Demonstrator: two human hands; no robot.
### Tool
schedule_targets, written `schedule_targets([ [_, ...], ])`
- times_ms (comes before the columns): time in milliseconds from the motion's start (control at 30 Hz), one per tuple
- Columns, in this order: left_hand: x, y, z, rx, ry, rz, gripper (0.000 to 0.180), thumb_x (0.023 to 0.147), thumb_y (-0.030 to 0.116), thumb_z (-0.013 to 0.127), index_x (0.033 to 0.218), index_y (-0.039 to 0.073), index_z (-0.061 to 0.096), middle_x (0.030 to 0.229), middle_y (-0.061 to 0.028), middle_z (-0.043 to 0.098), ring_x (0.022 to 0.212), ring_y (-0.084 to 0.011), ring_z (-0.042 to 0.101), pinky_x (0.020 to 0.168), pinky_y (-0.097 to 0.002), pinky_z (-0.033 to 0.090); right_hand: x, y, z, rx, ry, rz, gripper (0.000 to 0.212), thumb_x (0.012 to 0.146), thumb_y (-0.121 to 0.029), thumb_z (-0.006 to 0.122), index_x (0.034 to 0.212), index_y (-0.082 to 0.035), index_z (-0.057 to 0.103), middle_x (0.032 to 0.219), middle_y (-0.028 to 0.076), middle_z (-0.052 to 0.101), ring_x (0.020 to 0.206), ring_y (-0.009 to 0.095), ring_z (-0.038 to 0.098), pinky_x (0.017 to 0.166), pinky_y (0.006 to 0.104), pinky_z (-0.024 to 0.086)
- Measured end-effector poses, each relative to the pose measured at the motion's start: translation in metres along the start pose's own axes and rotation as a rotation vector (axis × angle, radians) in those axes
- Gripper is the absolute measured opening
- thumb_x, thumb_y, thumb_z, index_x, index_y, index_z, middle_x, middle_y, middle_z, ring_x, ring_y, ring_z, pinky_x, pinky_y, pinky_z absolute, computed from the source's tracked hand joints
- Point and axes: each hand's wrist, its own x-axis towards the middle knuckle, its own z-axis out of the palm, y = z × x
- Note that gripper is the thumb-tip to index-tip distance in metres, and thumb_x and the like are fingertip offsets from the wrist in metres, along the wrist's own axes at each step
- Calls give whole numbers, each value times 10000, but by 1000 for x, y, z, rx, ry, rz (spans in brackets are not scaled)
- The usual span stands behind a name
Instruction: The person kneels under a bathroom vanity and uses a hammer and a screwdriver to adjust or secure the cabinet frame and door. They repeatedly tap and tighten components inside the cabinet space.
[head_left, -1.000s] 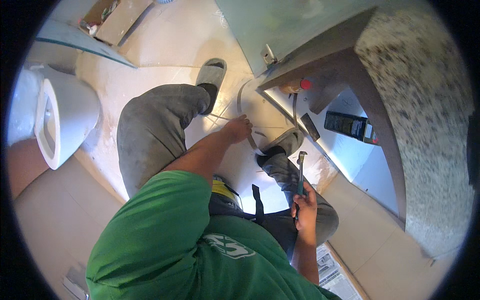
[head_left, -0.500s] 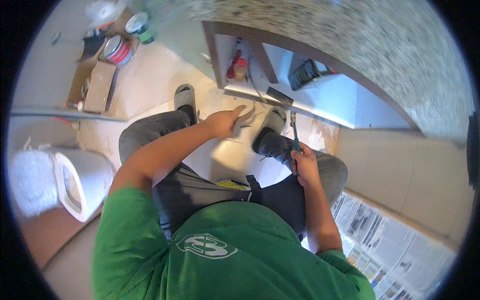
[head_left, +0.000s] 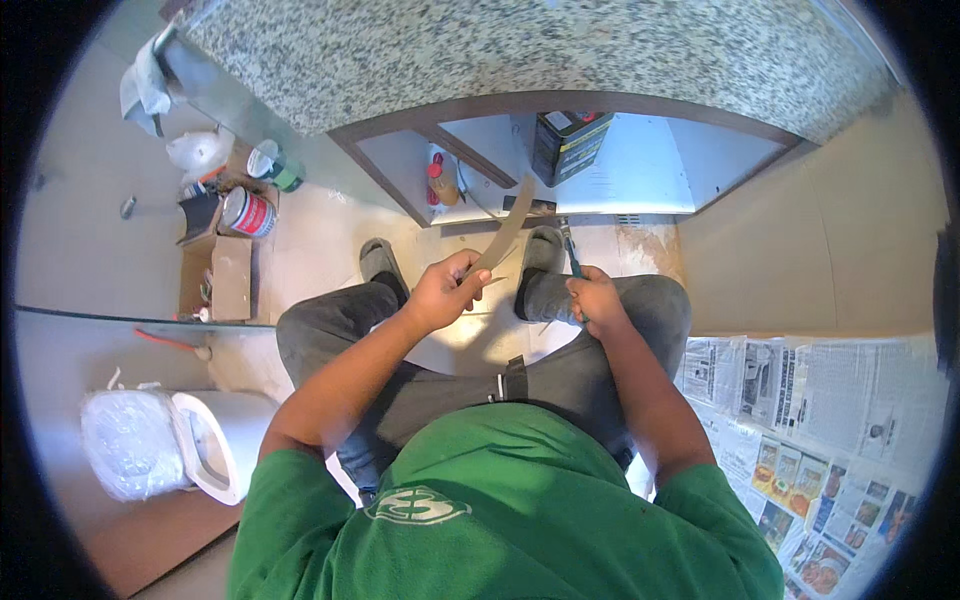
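Observation:
My left hand (head_left: 447, 290) is closed around one end of a thin, curved tan strip (head_left: 508, 228). The strip's free end rises toward the open cabinet. My right hand (head_left: 597, 301), above my right knee, grips a slim tool with a teal handle (head_left: 574, 262). Its metal end lies close to the cabinet's lower edge, and its exact kind is unclear. A short dark rectangular piece (head_left: 530, 206) shows at that edge, partly behind the strip. Whether it joins the tool, I cannot tell.
Inside the cabinet (head_left: 640, 185) are a dark rectangular can (head_left: 566, 145) and a red-capped bottle (head_left: 443, 186). A speckled countertop (head_left: 540, 50) overhangs it. Left are a cardboard box (head_left: 232, 280), a paint can (head_left: 247, 212) and a toilet (head_left: 222, 440). Newspaper (head_left: 800, 420) covers an area right.
My view has swung, bringing more countertop and newspaper into sight. The strip in my left hand now points up toward the cabinet. Both hands keep their holds.

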Motion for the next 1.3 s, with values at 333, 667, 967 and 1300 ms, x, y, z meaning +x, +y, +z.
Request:
schedule_targets([
  [333,56,6,16,-415,119,-164,279,966,103,536,1238,53,501,1080,-86,661,954,-220,647,863,-403,540,-1,-1,-4,132,34,-2,212,885,-38,576,1080,10,508,690,21,484,436,115,440,371,286,329],
  [667,214,8,-15,-422,556,-23,135,898,108,658,1016,92,592,902,-34,643,804,-190,645,708,-359,525,10,0,-7,287,115,-19,256,887,-32,571,1133,13,520,680,14,481,438,122,445,375,288,335],
  [967,267,7,-23,-623,626,-30,171,923,-2,562,1078,46,507,960,-118,636,759,-257,690,663,-346,591,13,-4,-7,299,96,26,202,901,-55,585,1088,3,536,685,8,473,451,114,445,391,280,336],
  [1300,310,-32,-31,-682,564,-42,191,946,-14,524,1117,43,461,1005,-122,614,905,-288,699,781,-371,624,13,-11,-4,269,51,64,168,898,-52,579,1053,-7,531,691,7,473,447,105,443,384,276,325],
])
